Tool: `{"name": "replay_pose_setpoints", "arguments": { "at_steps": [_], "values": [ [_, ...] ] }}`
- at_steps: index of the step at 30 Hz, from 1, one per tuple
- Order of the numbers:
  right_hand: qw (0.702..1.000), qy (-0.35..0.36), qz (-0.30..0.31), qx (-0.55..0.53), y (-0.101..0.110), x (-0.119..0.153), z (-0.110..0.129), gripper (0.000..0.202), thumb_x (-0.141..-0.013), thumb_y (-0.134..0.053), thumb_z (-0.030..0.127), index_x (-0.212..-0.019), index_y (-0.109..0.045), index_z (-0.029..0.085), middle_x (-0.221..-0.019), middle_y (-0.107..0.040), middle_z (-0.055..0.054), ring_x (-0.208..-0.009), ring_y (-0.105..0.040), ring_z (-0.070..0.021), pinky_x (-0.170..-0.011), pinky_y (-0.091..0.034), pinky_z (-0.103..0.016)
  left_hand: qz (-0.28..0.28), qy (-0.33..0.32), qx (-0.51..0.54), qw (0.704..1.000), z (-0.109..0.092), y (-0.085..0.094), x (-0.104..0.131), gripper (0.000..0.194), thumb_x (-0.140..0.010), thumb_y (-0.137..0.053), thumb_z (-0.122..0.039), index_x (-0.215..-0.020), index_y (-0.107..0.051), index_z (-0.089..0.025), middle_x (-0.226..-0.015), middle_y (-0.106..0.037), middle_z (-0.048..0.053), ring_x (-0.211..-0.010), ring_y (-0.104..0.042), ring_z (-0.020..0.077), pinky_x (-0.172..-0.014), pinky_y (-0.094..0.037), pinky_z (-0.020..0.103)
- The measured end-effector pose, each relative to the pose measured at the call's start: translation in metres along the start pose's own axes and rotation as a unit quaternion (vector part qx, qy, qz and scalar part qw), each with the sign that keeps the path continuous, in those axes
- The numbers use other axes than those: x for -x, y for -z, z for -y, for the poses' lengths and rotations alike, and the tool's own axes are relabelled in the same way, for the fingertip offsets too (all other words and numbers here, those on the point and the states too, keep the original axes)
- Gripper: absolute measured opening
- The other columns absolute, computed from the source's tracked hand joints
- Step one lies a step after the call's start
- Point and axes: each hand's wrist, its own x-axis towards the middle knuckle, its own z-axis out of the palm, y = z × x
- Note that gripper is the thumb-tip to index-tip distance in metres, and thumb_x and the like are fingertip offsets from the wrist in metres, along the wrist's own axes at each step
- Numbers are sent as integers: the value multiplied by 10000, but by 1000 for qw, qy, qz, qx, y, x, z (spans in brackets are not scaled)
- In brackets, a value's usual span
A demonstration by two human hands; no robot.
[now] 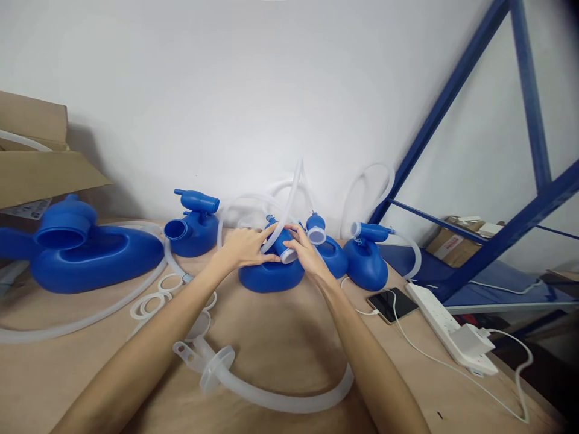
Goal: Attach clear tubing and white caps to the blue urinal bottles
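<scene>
Near the middle of the table stands a blue plastic urinal bottle. A smaller blue funnel-shaped mouthpiece with a pale rim lies above it. My left hand grips the mouthpiece from the left, thumb low and fingers over the top. My right hand closes on its right side, thumb near the pale end. A translucent hose loops up beside my left fingers; its attachment there is hidden. Close in front, another translucent hose ends in a flanged cap and curves under my right forearm.
Several more blue urinal bottles stand along the wall. White rings lie left of my left forearm. At right are a phone, a power strip with cables, and a blue metal rack. An open cardboard box stands far left.
</scene>
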Motion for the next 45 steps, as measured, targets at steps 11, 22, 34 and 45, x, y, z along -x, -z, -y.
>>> {"name": "replay_pose_setpoints", "arguments": {
  "at_steps": [11, 22, 34, 45],
  "values": [
    [984, -70, 54, -153, 10, 6, 4, 628, -644, -650, 156, -1231, -726, 364, -1534, -580, 88, -1576, -328, -266, -1288, -313, -447, -7, 39, -5, 999, -4, -5, -1, 1001, -864, -533, -847, -1646, -322, -258, -1132, -779, 176, -983, -746, 416, -766, -514, 396],
    [973, -89, 181, -113, 26, 15, 16, 1184, -652, -885, 170, -1647, -292, 416, -1720, -325, 35, -1524, -432, -264, -1239, -403, -406, 4, 30, 57, 998, 4, 6, 2, 958, -896, -559, -796, -1675, -253, -330, -1377, -698, 147, -1152, -705, 429, -849, -546, 419],
    [981, 30, 152, 117, 35, 8, 12, 734, -890, -753, 567, -1551, -504, 370, -1640, -432, -56, -1496, -431, -296, -1222, -403, -497, -145, -16, 118, 982, 16, 19, 13, 850, -801, -754, -648, -1381, -496, -83, -1323, -587, 218, -1225, -586, 387, -1007, -497, 490],
    [984, 102, 77, 123, 20, 5, -12, 757, -1021, -179, 767, -1531, -542, 343, -1574, -479, -29, -1533, -360, -206, -1330, -161, -400, -247, -110, -78, 960, -54, 6, 25, 276, -1060, -524, -287, -1264, -624, -131, -1166, -679, 148, -1033, -631, 292, -795, -517, 397]
  ]
}}
